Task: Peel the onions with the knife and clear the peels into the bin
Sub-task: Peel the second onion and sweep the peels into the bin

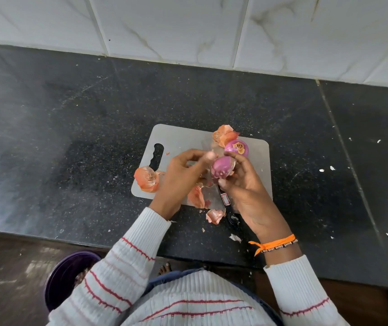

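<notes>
The dark surface (70, 137) carries a grey cutting board (181, 137). The purple bin (66, 276) stands on the floor at near left, half hidden by a sleeve. Above the board, the right hand (247, 194) holds an onion (221, 168) and also the knife (226, 203), whose blade is mostly hidden. The left hand (183, 180) has its fingers narrow, pinching skin, though they are blurred. A peeled onion (236, 148) lies at far right, with loose peels (147, 178) around. It seems better to pull the skin slowly, away from the blade.

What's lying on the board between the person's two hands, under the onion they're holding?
In the head view, the knife lies on the cutting board between the left hand and right hand, with orange peels beside it.
</notes>
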`<state>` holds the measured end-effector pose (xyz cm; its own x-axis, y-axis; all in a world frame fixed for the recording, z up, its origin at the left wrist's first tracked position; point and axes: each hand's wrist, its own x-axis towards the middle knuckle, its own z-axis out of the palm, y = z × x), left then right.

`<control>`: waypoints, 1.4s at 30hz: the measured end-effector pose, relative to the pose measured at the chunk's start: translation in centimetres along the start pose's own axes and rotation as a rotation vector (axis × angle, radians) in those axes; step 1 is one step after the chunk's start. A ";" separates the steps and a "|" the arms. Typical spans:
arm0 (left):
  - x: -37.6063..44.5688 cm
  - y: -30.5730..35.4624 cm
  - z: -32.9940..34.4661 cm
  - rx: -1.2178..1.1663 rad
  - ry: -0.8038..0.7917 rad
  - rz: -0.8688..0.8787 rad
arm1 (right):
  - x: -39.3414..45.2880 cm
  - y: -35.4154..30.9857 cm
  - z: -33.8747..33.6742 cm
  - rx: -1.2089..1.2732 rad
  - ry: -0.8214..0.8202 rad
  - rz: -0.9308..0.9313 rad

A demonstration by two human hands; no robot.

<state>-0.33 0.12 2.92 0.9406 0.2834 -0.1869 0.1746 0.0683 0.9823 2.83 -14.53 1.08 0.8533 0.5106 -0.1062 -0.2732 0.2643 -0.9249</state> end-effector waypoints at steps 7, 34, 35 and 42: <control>-0.1 -0.9 0.9 -0.065 -0.002 0.103 | 0.2 0.1 0.4 -0.079 0.068 -0.017; 2.1 -0.7 -0.4 0.187 0.145 0.161 | -0.4 -0.8 0.2 0.093 0.231 0.151; 1.8 -0.3 -0.2 0.142 0.051 0.104 | -0.3 -0.8 0.1 0.077 0.244 0.153; 0.8 -0.3 0.9 -0.068 -0.198 -0.120 | -0.4 -0.6 -0.1 -0.149 0.133 0.052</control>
<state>0.64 -0.57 2.46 0.9541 0.0771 -0.2893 0.2751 0.1561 0.9487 2.68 -14.93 1.65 0.8937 0.4050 -0.1930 -0.2579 0.1118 -0.9597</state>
